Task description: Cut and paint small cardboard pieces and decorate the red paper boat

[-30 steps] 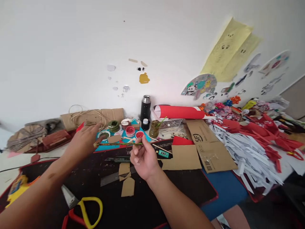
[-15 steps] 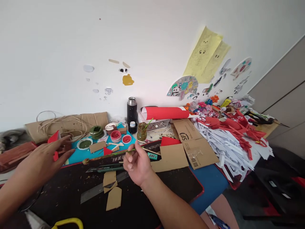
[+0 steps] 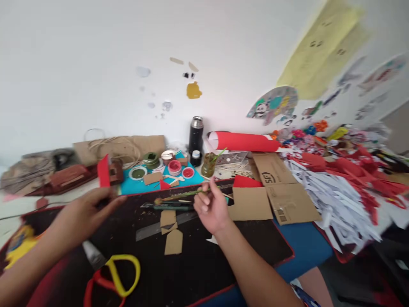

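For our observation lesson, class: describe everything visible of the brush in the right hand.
The brush is long and thin, its stem mottled green and brown. The blunt, yellowish-brown tip points left, slightly lower than the hand. Thumb and fingers of the right hand grip it over the dark mat. Its material is unclear.

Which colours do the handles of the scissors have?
The scissors have one yellow and one red handle; the head view shows them best.

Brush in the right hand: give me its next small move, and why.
I'd probably move the brush toward the white-rimmed dish of green paint: the right hand holds it, its tip points leftward, clear of any paint, and the dish lies uncovered nearby.
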`<move>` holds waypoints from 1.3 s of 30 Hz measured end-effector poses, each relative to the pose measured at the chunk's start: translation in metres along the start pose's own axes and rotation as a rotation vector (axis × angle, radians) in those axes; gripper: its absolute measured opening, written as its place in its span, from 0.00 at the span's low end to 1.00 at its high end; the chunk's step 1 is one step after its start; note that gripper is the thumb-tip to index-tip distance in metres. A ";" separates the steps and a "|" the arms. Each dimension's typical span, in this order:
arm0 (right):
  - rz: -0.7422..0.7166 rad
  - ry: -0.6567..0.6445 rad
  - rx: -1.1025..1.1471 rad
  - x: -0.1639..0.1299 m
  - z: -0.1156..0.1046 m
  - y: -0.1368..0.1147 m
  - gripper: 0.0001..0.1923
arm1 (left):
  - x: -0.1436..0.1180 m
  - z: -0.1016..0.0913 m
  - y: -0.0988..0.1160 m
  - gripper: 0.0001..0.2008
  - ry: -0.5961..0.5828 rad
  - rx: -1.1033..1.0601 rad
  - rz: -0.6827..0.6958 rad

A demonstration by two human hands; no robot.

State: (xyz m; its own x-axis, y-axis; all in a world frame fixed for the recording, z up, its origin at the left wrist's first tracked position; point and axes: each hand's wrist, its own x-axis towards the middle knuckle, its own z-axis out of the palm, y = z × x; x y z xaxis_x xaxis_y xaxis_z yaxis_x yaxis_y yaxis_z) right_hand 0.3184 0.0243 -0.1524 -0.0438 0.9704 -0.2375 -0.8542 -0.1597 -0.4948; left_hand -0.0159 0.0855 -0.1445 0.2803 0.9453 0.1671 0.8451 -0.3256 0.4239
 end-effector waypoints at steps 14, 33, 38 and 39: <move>-0.023 0.100 -0.202 -0.023 -0.020 -0.010 0.22 | -0.050 0.052 0.055 0.12 -0.326 -0.049 0.338; 0.014 0.171 -0.212 -0.008 -0.034 -0.014 0.21 | -0.008 0.089 0.078 0.24 -0.281 -0.027 0.460; 0.005 0.158 -0.217 -0.006 -0.039 -0.016 0.20 | -0.011 0.086 0.079 0.22 -0.330 -0.003 0.449; 0.006 0.160 -0.216 -0.006 -0.041 -0.016 0.20 | -0.012 0.084 0.078 0.20 -0.344 -0.002 0.441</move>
State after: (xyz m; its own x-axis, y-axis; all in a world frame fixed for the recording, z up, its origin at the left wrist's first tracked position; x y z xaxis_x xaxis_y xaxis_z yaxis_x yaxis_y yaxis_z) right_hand 0.3530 0.0135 -0.1772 0.0489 0.9310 -0.3617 -0.7228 -0.2169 -0.6561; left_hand 0.0850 0.0509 -0.1883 0.7400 0.6720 0.0295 0.6131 -0.6919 0.3813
